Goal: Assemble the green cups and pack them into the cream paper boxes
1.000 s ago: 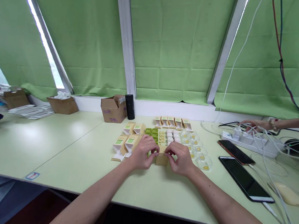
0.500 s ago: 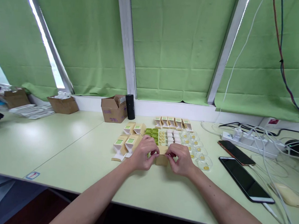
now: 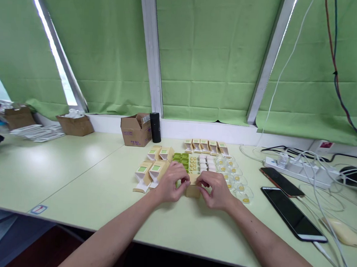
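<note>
Between my hands a small tan cardboard box (image 3: 193,191) stands on the table. My left hand (image 3: 173,183) pinches its upper left edge with thumb and finger. On the upper right edge, the fingers of my right hand (image 3: 215,189) are pinched in the same way. Left of the hands are several open tan boxes (image 3: 156,170) with green labels. Just beyond the hands lie green trays (image 3: 181,158), small yellowish pieces (image 3: 192,163), white pieces (image 3: 207,161) and clear plastic domes (image 3: 243,194) with yellow bits, partly hidden by my hands.
A row of open tan boxes (image 3: 206,146) stands at the back. Farther left are a brown carton (image 3: 135,131) and a black cylinder (image 3: 155,128). Two phones (image 3: 293,213), a power strip (image 3: 303,173) and tangled white cables occupy the right. The table's front edge (image 3: 198,256) runs below my forearms.
My right hand's fingers have shifted slightly left along the top edge of the small box. My left hand and the box stay almost in place.
</note>
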`<state>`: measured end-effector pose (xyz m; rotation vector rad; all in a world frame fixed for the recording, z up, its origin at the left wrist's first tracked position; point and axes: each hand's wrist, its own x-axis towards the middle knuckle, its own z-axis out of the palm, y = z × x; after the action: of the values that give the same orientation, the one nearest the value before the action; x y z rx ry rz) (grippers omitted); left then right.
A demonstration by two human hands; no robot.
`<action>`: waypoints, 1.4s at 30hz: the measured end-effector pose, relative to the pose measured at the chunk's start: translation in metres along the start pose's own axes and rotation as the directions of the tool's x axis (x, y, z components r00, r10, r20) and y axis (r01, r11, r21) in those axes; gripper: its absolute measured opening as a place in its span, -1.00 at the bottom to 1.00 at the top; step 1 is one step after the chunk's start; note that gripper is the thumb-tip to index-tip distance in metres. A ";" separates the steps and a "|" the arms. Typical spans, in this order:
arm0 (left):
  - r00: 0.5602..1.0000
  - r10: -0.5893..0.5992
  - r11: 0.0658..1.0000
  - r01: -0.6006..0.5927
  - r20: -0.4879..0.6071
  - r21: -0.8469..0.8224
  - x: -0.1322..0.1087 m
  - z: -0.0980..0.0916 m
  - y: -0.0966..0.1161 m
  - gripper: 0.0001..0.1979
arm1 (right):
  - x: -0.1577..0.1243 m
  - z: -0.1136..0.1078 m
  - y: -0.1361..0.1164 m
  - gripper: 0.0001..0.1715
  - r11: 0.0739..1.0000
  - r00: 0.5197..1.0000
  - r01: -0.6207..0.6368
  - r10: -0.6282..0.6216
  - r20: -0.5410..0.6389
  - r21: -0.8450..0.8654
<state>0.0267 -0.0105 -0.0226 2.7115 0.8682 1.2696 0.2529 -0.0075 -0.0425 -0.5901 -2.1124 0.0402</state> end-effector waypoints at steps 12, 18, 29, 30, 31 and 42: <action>0.978 -0.196 0.952 0.207 -0.069 0.225 0.000 0.006 -0.008 -0.63 | 0.002 -0.017 0.010 -0.53 0.977 0.987 -0.112 0.130 0.092 -0.179; 0.975 -0.215 0.953 0.222 -0.059 0.205 0.002 0.004 -0.007 -0.75 | 0.001 -0.017 0.007 -0.65 0.988 0.993 -0.077 0.088 0.078 -0.136; 0.974 -0.225 0.951 0.220 -0.002 0.216 0.002 0.005 -0.009 -0.72 | 0.001 -0.017 0.006 -0.49 0.985 0.980 -0.082 0.107 0.166 -0.154; 0.974 -0.226 0.951 0.222 -0.008 0.213 0.002 0.005 -0.009 -0.71 | 0.001 -0.017 0.007 -0.49 0.983 0.979 -0.089 0.115 0.166 -0.158; 0.974 -0.226 0.952 0.223 -0.013 0.211 0.002 0.005 -0.009 -0.71 | 0.001 -0.017 0.008 -0.49 0.982 0.978 -0.096 0.124 0.167 -0.165; 0.978 -0.195 0.962 0.205 -0.070 0.183 0.000 0.005 -0.007 -0.60 | -0.002 -0.004 0.021 -0.58 0.884 0.952 -0.236 0.294 0.086 -0.404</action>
<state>0.0268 -0.0032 -0.0279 2.6499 1.2945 1.2797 0.2652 0.0097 -0.0473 -1.1465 -2.1788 -0.1945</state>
